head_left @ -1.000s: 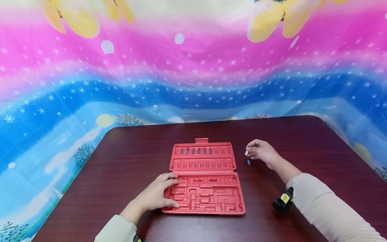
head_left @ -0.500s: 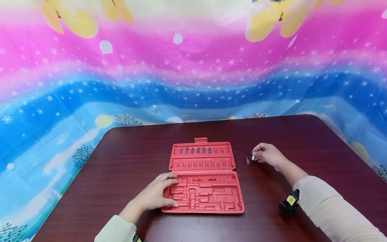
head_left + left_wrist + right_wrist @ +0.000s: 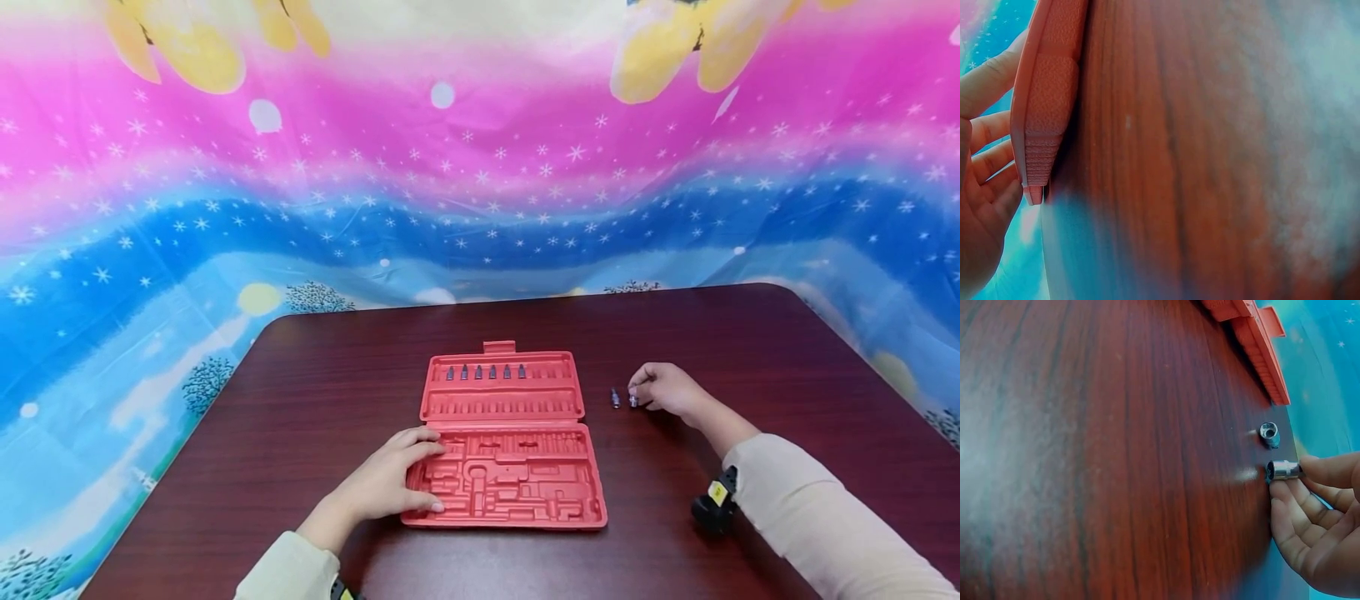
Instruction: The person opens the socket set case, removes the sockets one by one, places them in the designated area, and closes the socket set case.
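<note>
Right hand point(image 3: 663, 389): fingertips pinch a silver socket point(image 3: 1283, 469) standing on the table point(image 3: 750, 350), just beside a second socket point(image 3: 1269, 434). Left hand point(image 3: 390, 483): fingers straight, resting on the open red tool case point(image 3: 517, 492), left edge.

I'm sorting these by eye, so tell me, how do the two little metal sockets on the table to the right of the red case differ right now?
The held socket is pinched by the right hand; the free socket lies untouched. The free socket sits nearer the red case; the held one is on its far side. In the right wrist view the free socket shows its open end, the held one its side. Both are small, silvery and on the table.
</note>
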Demonstrator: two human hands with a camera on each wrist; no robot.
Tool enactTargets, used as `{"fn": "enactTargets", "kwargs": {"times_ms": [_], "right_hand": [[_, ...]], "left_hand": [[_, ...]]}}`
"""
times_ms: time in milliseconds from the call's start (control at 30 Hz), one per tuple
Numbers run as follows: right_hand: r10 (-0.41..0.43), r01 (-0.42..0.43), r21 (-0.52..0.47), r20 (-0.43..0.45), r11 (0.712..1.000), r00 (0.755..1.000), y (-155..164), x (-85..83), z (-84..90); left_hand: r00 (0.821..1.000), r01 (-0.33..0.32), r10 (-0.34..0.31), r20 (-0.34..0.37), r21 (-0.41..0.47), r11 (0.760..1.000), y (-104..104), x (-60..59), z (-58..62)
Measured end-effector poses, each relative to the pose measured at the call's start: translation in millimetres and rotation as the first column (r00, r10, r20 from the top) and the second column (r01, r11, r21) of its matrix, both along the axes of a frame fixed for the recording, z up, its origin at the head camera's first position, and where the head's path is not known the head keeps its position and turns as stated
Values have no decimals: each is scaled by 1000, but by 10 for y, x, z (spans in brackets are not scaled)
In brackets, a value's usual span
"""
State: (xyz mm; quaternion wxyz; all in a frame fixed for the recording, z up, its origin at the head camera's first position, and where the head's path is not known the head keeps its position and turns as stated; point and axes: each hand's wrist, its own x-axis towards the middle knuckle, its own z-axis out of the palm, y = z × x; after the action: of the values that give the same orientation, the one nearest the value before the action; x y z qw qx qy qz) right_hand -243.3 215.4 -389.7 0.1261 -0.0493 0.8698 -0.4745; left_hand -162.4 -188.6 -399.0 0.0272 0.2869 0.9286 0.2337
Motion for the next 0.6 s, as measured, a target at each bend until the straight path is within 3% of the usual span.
{"fn": "enactTargets", "kwargs": {"times_ms": [600], "right_hand": [[-66,62,92,41,994,997,-49,-116,-15]], "left_hand": [[1000,-17,17,7,-25,1000,10,-7,8]]}}
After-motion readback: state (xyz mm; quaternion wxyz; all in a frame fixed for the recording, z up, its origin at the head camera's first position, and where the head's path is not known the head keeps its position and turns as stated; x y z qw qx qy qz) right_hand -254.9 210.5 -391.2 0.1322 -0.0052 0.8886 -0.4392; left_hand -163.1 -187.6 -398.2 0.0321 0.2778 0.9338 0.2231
